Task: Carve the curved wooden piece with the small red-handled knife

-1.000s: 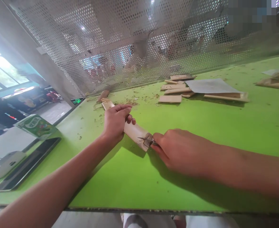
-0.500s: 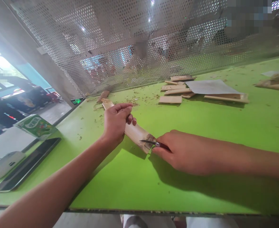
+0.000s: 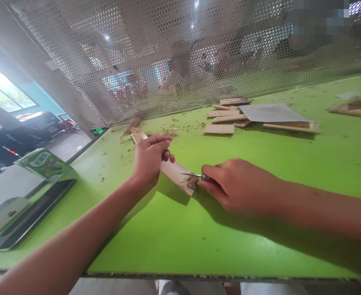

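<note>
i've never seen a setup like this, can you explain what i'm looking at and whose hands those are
There's no robot: these are a person's bare hands, seen by one camera worn on that person's head, looking forward and down. The left hand holds a pale strip that looks like wood or bamboo. The right hand grips a small knife, its blade over the strip's near end. On the green table lie more flat pieces, a white sheet and brown crumbs. Behind stands a perforated screen.

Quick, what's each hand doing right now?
Left hand: closed, holding the pale strip.
Right hand: closed, holding a thin-bladed knife.
</note>
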`<action>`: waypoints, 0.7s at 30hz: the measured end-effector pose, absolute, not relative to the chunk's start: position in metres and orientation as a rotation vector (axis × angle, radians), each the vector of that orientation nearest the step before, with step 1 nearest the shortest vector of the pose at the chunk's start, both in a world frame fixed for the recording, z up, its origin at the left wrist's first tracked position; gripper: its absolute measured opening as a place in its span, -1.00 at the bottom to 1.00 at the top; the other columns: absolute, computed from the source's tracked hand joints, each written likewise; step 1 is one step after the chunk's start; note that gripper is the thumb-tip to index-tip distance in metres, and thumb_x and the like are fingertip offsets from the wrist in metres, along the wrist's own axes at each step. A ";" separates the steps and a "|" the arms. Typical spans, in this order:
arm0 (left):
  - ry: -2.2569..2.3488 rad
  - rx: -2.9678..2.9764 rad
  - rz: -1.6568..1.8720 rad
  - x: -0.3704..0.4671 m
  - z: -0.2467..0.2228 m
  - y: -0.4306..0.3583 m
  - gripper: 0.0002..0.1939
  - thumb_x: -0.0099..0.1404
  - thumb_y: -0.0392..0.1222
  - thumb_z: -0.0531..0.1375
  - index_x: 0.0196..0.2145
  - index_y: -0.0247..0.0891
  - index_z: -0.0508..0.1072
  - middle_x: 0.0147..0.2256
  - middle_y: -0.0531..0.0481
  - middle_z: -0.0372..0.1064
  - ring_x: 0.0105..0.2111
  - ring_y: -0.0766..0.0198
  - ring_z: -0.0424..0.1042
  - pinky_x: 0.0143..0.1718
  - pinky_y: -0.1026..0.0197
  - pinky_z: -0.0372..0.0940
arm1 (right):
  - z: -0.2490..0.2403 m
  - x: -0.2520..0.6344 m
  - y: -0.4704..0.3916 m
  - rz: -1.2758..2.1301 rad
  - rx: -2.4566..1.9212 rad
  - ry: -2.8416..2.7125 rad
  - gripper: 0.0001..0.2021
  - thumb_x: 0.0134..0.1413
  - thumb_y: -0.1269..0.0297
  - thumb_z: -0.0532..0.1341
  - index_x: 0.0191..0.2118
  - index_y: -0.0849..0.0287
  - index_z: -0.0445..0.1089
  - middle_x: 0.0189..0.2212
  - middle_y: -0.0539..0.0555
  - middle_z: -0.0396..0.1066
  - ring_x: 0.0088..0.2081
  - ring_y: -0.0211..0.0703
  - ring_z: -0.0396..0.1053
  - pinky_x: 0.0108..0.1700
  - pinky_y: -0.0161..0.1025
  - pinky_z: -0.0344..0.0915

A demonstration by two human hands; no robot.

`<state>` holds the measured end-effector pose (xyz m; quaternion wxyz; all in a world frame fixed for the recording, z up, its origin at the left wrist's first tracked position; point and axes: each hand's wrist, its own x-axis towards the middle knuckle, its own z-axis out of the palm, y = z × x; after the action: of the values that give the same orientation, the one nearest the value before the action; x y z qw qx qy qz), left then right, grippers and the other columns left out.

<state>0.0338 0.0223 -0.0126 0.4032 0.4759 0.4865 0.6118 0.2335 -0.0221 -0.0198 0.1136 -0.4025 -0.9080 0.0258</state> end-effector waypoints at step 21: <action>1.382 1.313 1.582 0.033 -0.010 0.013 -0.90 0.06 -0.32 0.25 -0.39 -0.37 0.50 -0.60 0.04 0.30 -0.69 0.40 0.28 -0.60 0.26 0.36 | -0.021 0.222 -0.040 -0.040 -1.224 -2.736 -0.84 0.18 0.36 0.03 -0.23 0.22 0.34 -0.64 0.07 0.36 -0.66 -0.23 0.19 -0.57 -0.25 -0.15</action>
<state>0.0334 0.0133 -0.0099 0.3263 0.5010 0.5273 0.6037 0.2218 -0.0395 -0.0208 0.0720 -0.4071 -0.9104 -0.0132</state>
